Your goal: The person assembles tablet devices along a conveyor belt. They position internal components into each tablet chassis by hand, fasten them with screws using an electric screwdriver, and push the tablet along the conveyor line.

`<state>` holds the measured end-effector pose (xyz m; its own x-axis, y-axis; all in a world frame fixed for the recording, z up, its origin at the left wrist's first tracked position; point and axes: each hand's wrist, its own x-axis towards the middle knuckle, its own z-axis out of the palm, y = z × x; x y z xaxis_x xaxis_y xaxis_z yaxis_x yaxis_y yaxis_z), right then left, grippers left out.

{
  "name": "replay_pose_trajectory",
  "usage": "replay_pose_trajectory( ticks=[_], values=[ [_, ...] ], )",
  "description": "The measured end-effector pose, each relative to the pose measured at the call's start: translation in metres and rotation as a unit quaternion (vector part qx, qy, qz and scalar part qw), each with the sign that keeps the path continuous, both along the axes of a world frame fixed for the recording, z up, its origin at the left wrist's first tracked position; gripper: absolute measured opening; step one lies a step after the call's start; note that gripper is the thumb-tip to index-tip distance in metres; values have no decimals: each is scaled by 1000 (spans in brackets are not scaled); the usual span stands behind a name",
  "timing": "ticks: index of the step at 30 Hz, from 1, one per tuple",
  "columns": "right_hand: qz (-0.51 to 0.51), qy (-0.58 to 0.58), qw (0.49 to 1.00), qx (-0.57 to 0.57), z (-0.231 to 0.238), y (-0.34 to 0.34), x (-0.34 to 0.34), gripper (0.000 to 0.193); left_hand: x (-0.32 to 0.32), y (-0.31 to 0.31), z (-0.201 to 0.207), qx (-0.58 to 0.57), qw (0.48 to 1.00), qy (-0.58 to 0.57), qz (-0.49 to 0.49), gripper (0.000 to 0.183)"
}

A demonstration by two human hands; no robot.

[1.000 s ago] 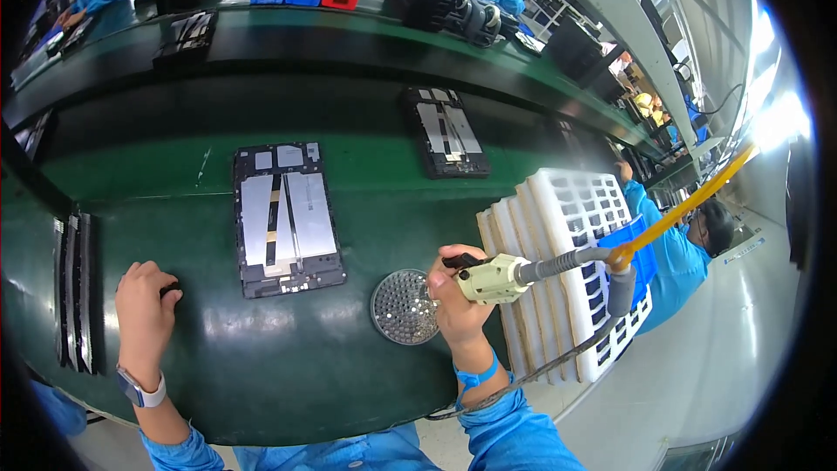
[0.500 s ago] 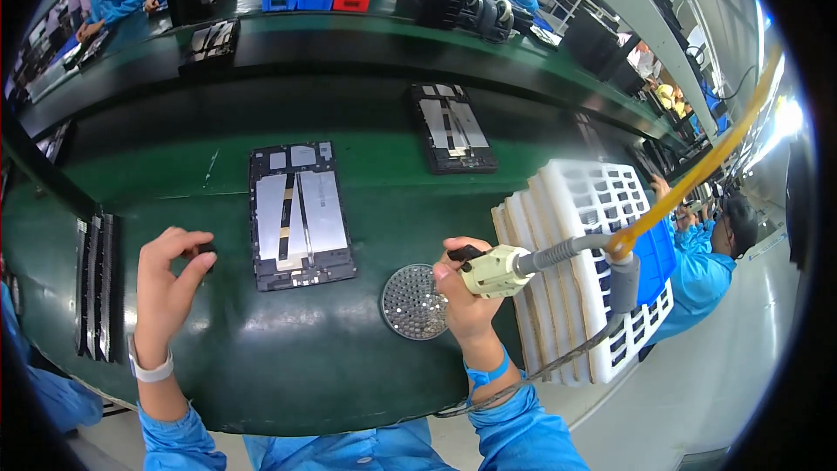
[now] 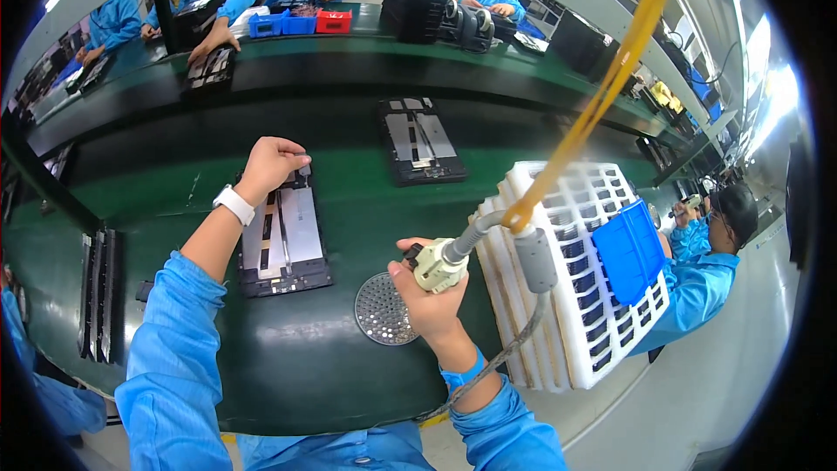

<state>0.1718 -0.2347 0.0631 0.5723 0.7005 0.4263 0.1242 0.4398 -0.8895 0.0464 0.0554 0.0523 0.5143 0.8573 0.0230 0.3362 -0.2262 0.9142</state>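
Observation:
My left hand [image 3: 268,166] is over the top end of an opened tablet [image 3: 301,225], pinching a small black part [image 3: 299,180] against it. The tablet lies back up on the green bench, its silver battery area and dark ribbon strips bare. In my right hand [image 3: 432,307] is a cream electric screwdriver [image 3: 441,265], held above the bench; its bit cannot be made out. A grey cable and a yellow elastic band [image 3: 602,87] run from its back end. Under my right hand sits a round dish of small holes [image 3: 384,312], some holding shiny screws.
A second opened tablet [image 3: 425,144] lies farther back. White foam trays [image 3: 523,296] with a blue bin [image 3: 629,251] on them stand at the right. Black frames [image 3: 100,296] stand at the left, near a small dark piece [image 3: 145,290]. Co-workers sit across and right.
My left hand has moved from the bench left of the tablet up to its top end, bringing the small black part. My right hand, with the electric screwdriver, has shifted slightly left.

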Motion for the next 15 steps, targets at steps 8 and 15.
replay_pose_trajectory(
  ticks=[8,15],
  values=[
    [-25,13,1000,-3,6,-3,-4,30,11,17,-17,99,991,84,-34,19],
    [14,-32,999,-7,-4,-8,4,32,11,32,-9,125,972,163,-113,17]
  ],
)
